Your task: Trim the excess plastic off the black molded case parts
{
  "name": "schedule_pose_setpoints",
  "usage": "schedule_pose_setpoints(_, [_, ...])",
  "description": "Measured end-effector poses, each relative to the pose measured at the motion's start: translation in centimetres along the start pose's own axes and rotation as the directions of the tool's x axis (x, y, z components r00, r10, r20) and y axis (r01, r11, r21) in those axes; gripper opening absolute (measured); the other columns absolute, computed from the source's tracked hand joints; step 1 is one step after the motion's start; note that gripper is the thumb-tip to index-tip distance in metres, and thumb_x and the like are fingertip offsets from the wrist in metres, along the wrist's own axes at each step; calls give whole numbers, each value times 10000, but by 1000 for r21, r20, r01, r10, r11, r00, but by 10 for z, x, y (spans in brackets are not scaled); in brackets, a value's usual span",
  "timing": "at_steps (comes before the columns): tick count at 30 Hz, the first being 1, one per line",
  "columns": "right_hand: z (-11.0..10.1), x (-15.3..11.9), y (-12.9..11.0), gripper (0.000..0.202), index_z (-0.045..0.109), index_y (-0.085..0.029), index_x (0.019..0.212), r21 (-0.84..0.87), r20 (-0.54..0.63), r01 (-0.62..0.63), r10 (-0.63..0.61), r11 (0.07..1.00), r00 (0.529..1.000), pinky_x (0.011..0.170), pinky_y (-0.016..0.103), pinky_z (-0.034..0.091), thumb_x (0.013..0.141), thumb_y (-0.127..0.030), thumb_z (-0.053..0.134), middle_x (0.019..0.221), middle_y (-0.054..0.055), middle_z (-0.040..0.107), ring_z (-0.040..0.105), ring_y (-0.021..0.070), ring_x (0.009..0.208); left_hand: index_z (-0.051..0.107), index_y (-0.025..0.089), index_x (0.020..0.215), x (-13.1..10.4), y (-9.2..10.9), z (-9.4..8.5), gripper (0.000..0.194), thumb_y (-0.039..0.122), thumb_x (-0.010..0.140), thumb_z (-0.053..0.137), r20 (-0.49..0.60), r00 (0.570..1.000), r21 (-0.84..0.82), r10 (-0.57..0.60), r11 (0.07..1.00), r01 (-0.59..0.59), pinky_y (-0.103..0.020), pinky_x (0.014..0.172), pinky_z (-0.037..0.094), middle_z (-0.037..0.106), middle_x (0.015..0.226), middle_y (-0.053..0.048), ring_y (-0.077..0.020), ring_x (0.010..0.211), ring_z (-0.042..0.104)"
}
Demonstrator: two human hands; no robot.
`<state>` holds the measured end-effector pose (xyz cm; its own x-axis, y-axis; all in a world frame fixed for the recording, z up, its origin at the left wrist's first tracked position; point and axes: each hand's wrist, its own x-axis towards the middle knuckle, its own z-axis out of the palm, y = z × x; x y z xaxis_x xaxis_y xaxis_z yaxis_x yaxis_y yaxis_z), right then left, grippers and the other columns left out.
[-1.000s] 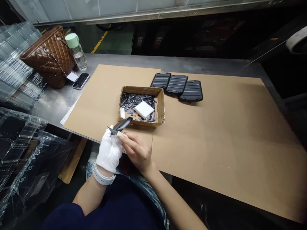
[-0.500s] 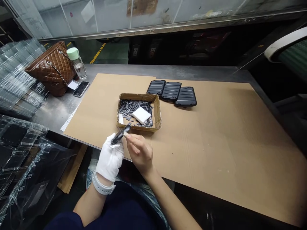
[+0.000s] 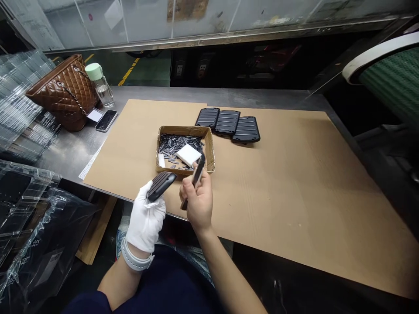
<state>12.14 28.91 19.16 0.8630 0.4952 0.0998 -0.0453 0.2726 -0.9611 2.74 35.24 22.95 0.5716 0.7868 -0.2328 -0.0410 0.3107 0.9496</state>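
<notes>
Head view: the left hand (image 3: 146,220) clamps one panel (image 3: 161,186), the right hand (image 3: 200,204) a slim tool (image 3: 200,168); three other panels (image 3: 227,122) lie aside, whether done unclear.

Smooth black plastic part (image 3: 161,187), matt cardboard (image 3: 281,187)

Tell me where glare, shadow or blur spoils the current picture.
Head view: glare streaks the clear plastic at the left edge; the recess beyond the table sinks into near-black shadow; the slim dark object in the right hand looks soft, its detail unclear.
</notes>
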Motion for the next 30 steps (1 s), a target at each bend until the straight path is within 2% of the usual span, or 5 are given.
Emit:
schedule_pose_setpoints(5, [7, -8, -13, 580, 536, -230, 1136, 131, 156, -151, 130, 980, 979, 407, 204, 302, 678, -499, 767, 644, -74, 429, 361, 65, 474, 646, 166, 1027, -4, 2, 8, 329, 263, 726, 734, 99, 994, 21, 52, 998, -54, -320, 931, 490, 710, 1040, -70, -213, 974, 663])
schedule_pose_setpoints(10, [7, -9, -13, 551, 511, -237, 1104, 155, 257, -232, 188, 960, 948, 384, 197, 300, 693, -522, 745, 607, -86, 442, 357, 58, 425, 663, 145, 1005, -11, 7, 11, 310, 285, 737, 732, 161, 987, -24, 1, 1000, 3, -309, 882, 515, 719, 1018, -86, -219, 940, 678])
schedule_pose_setpoints(15, [3, -10, -13, 608, 460, -252, 1173, 168, 331, -272, 206, 948, 921, 358, 207, 307, 706, -548, 712, 570, -101, 426, 337, 59, 375, 677, 171, 1014, -12, 6, 11, 361, 224, 673, 784, 100, 995, -89, -25, 995, 34, -300, 895, 510, 717, 1040, -78, -224, 966, 672])
schedule_pose_setpoints(21, [8, -13, -15, 475, 467, -258, 1079, 216, 287, -293, 226, 931, 931, 357, 187, 308, 736, -486, 702, 520, -122, 401, 339, 51, 353, 651, 200, 1048, 1, -16, 12, 422, 308, 664, 788, -5, 994, -303, -113, 947, 106, -334, 837, 539, 710, 1012, -61, -210, 888, 681])
schedule_pose_setpoints(30, [-4, -12, -9, 574, 420, -278, 1153, 241, 409, -310, 193, 920, 892, 345, 193, 297, 719, -512, 715, 551, -113, 424, 340, 55, 352, 681, 156, 1008, -16, 13, 16, 370, 186, 655, 786, 65, 994, -91, -90, 991, 96, -267, 781, 542, 723, 1000, -81, -219, 889, 683])
